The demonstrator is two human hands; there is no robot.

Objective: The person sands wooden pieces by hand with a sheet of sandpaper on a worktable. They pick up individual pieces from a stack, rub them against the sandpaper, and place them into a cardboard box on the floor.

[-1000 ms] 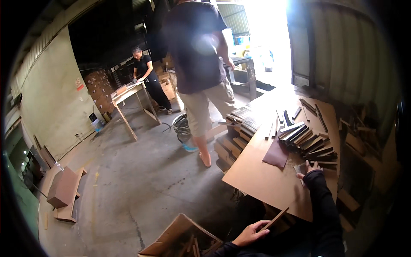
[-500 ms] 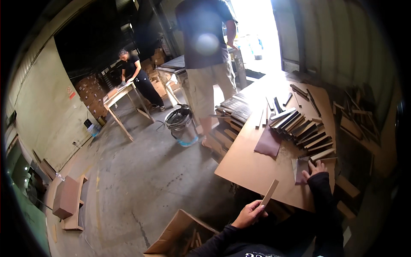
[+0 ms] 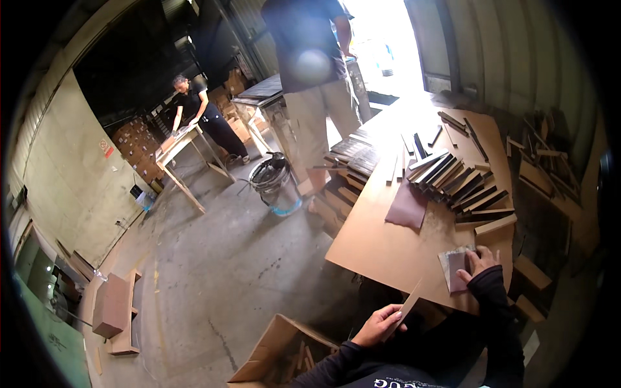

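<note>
My left hand (image 3: 380, 324) is closed around one end of a thin, flat wooden strip (image 3: 409, 302), which points up and away over the near table edge. On the right part of the tabletop, my right hand (image 3: 482, 264) curls its fingers and thumb at a folded piece of brown sandpaper (image 3: 457, 264). A paler, worn sheet (image 3: 446, 260) shows along its left and far edges. Beyond that hand, a row of wooden strips (image 3: 462, 187), many with dark faces, lies fanned across the table. A larger brown sandpaper sheet (image 3: 407, 205) rests flat to the left of the row.
The brown tabletop (image 3: 369, 242) has its left corner over the floor. Below it stands an open cardboard box (image 3: 272, 346) with wood pieces. A dirty bucket (image 3: 275, 184) is near a standing person (image 3: 310, 71); another person (image 3: 197, 110) works at a far table. Scrap strips (image 3: 543, 161) pile up at right.
My right hand has left the light strip at the row's near end and drawn back slightly onto the sandpaper. My left hand has turned its strip so a narrower side shows.
</note>
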